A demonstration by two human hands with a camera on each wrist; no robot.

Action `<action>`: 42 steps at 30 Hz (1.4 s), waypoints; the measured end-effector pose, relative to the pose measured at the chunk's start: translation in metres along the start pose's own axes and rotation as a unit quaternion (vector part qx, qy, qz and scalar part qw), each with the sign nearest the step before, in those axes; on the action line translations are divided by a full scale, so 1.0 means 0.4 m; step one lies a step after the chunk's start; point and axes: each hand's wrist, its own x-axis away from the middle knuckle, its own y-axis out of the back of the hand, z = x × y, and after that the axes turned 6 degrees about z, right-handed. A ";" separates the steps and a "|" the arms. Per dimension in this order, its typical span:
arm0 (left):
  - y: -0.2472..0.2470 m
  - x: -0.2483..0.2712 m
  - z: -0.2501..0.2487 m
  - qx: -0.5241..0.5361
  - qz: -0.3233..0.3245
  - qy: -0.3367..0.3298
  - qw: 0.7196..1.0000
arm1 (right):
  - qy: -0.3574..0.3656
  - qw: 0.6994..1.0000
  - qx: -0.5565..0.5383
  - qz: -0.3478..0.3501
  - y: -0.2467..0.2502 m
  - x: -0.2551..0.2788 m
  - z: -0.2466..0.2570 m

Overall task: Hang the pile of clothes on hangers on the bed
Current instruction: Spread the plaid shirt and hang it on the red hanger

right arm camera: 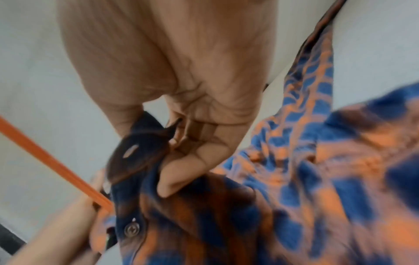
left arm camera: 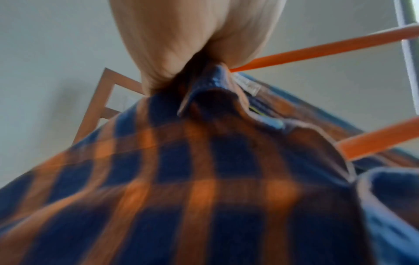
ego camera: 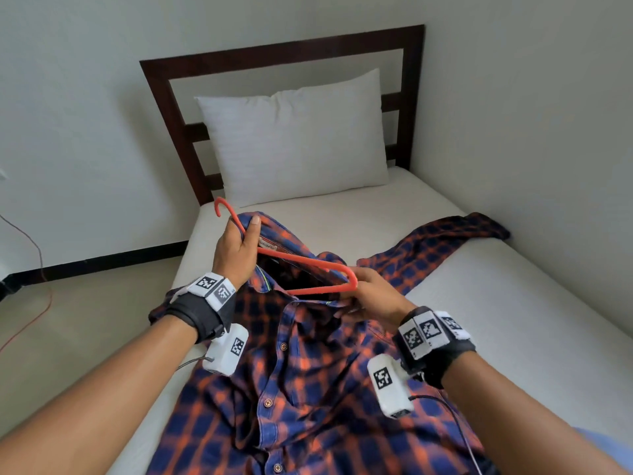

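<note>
A blue and orange plaid shirt [ego camera: 308,382] lies button-side up on the bed, one sleeve [ego camera: 435,241] stretched toward the right wall. An orange plastic hanger [ego camera: 308,260] sits partly inside the collar opening, its hook [ego camera: 222,205] sticking out at the upper left. My left hand [ego camera: 238,248] grips the hanger's neck together with the back of the collar [left arm camera: 217,78]. My right hand [ego camera: 371,293] pinches the front collar edge [right arm camera: 145,148] beside the hanger's right corner [ego camera: 352,281]. The hanger's left arm is hidden under the cloth.
The bed has a white mattress [ego camera: 513,303] and a white pillow [ego camera: 294,138] against a dark wooden headboard [ego camera: 161,97]. A wall runs along the bed's right side. Left of the bed is pale floor with a thin red cable [ego camera: 37,255].
</note>
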 end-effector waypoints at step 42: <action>-0.027 -0.015 0.085 -0.053 -0.110 -0.043 0.992 | 0.129 0.975 -0.120 -0.134 -0.115 0.013 -0.033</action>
